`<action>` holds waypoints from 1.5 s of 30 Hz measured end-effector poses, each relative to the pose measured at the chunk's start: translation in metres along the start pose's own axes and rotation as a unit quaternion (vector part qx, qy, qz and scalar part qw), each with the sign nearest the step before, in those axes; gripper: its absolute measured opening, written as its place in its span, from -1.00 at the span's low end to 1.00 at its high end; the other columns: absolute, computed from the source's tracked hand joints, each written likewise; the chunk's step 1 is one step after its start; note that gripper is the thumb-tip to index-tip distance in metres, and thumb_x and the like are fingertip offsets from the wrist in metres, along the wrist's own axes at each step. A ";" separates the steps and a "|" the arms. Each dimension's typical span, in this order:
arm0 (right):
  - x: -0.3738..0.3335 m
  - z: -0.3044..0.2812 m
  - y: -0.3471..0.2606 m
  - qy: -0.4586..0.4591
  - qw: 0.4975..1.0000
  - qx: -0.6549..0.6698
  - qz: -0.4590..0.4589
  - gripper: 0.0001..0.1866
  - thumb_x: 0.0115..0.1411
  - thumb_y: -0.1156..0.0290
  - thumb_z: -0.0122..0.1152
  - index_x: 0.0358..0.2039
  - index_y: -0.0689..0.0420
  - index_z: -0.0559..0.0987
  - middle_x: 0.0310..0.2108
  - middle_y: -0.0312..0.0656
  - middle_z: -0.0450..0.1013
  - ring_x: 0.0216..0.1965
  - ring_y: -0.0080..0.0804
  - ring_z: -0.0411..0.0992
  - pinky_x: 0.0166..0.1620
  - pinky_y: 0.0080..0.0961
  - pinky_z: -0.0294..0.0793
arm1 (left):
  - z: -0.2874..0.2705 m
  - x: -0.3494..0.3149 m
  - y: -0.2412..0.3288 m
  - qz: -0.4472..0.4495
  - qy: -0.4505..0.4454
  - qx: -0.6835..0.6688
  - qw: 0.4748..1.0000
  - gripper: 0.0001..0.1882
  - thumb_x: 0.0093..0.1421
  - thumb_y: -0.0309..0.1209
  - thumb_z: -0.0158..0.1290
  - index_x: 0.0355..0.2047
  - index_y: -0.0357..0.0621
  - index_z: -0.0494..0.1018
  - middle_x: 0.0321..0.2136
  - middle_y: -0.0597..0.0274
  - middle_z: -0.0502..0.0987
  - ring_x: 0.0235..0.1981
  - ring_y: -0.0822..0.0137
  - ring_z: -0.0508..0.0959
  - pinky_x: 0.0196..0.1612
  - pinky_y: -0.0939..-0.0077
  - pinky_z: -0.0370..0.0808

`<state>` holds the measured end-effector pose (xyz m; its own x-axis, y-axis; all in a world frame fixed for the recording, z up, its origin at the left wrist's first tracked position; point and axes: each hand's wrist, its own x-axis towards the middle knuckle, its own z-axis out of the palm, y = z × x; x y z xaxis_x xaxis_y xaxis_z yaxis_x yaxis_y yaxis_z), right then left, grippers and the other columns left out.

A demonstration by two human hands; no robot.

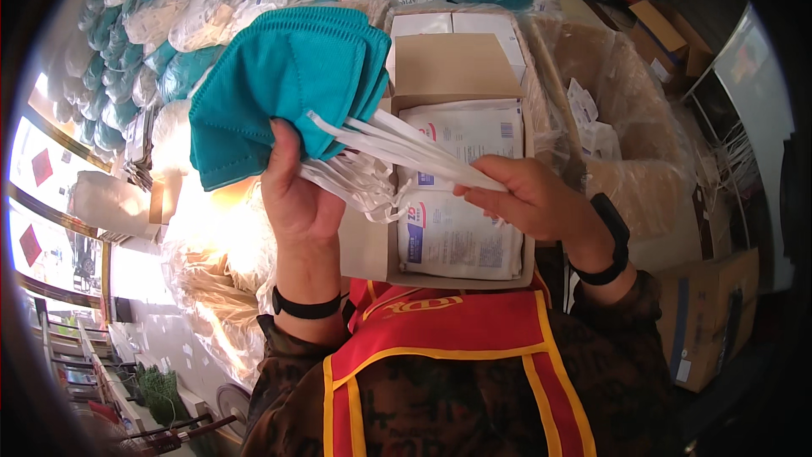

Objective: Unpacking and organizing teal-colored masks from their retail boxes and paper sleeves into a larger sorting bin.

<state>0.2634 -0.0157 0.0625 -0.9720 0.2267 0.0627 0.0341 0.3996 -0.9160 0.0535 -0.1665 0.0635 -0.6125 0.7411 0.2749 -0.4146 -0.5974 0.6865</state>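
Observation:
A stack of teal folded face masks (279,85) is held up by my left hand (296,186), whose thumb presses on the lower edge. White ear straps (406,148) run from the masks to the right. My right hand (529,199) pinches a bunch of these straps and draws them taut, while other straps hang loose below the left side. Beneath both hands stands an open carton (393,275) with its flaps raised. White printed packets (465,233) lie inside it. The masks hide part of the carton's left side.
Clear plastic bags of teal and white masks (182,72) pile up at the far left. To the right, a plastic-lined box (626,178) holds a few white packets (588,118). Brown cardboard boxes (710,322) stand farther right. Crumpled clear plastic (216,288) lies at the left.

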 end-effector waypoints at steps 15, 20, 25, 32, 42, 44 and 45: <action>0.003 0.011 0.019 -0.063 0.997 -0.006 -0.053 -0.84 0.26 0.42 0.12 -0.20 0.21 0.47 -0.45 -0.11 0.49 -0.37 -0.28 0.51 -0.31 -0.39 0.45 | 0.014 -0.015 -0.007 -0.045 -0.337 -0.089 0.936 -0.53 0.22 -0.04 -0.02 -0.07 -0.17 0.45 -0.30 0.04 0.51 -0.36 0.32 0.58 -0.17 0.27 0.53; 0.002 -0.005 -0.004 -0.034 0.973 -0.179 -0.145 -0.83 0.21 0.35 0.15 -0.25 0.15 0.47 -0.43 0.03 0.47 -0.34 0.09 0.46 -0.29 -0.21 0.44 | 0.018 -0.024 0.031 0.014 -0.384 0.438 0.813 -0.71 0.12 -0.25 0.14 -0.23 -0.18 0.56 -0.25 0.02 0.54 -0.36 0.34 0.60 -0.29 0.50 0.54; 0.015 -0.020 -0.010 -0.055 0.953 -0.257 -0.150 -0.80 0.19 0.28 0.13 -0.31 0.15 0.48 -0.42 0.01 0.46 -0.33 0.09 0.46 -0.27 -0.17 0.44 | 0.047 -0.029 0.037 0.041 -0.476 0.576 0.663 -0.62 -0.03 -0.36 0.19 -0.13 -0.05 0.54 -0.01 -0.14 0.43 -0.29 -0.02 0.62 -0.28 0.34 0.58; 0.012 -0.001 -0.019 -0.116 0.923 -0.292 -0.222 -0.84 0.11 0.39 0.19 -0.35 0.17 0.47 -0.41 -0.09 0.39 -0.35 -0.05 0.45 -0.29 -0.31 0.47 | 0.041 -0.048 0.021 0.083 -0.461 0.748 0.470 -0.61 -0.15 -0.43 0.16 -0.22 -0.08 0.47 -0.19 0.03 0.44 -0.42 0.11 0.58 -0.35 0.32 0.57; -0.014 -0.004 -0.033 -0.073 0.880 -0.438 -0.171 -0.91 0.07 0.48 0.08 -0.40 0.19 0.42 -0.45 -0.14 0.40 -0.34 -0.22 0.51 -0.32 -0.39 0.53 | 0.032 -0.045 0.024 0.085 -0.481 0.726 0.485 -0.68 -0.08 -0.38 0.12 -0.26 -0.13 0.44 -0.34 0.15 0.38 -0.48 0.16 0.53 -0.39 0.35 0.54; -0.015 -0.002 -0.031 -0.091 0.884 -0.434 -0.148 -0.92 0.07 0.49 0.07 -0.39 0.19 0.42 -0.45 -0.13 0.40 -0.35 -0.19 0.51 -0.33 -0.37 0.52 | 0.030 -0.049 0.023 0.096 -0.474 0.720 0.498 -0.69 -0.08 -0.37 0.12 -0.27 -0.13 0.44 -0.36 0.15 0.38 -0.48 0.16 0.53 -0.39 0.35 0.53; -0.013 0.001 -0.029 -0.088 0.902 -0.389 -0.167 -0.91 0.08 0.49 0.07 -0.39 0.19 0.42 -0.45 -0.10 0.40 -0.37 -0.13 0.50 -0.32 -0.33 0.51 | 0.032 -0.047 0.021 0.098 -0.486 0.712 0.497 -0.69 -0.08 -0.36 0.12 -0.28 -0.13 0.44 -0.37 0.15 0.37 -0.48 0.16 0.53 -0.39 0.34 0.53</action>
<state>0.2747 -0.0309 0.0880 -0.9780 -0.1388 0.1558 -0.1806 0.9371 -0.2987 0.0950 -0.2042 0.0868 0.3544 0.9229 0.1507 0.9099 -0.3775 0.1720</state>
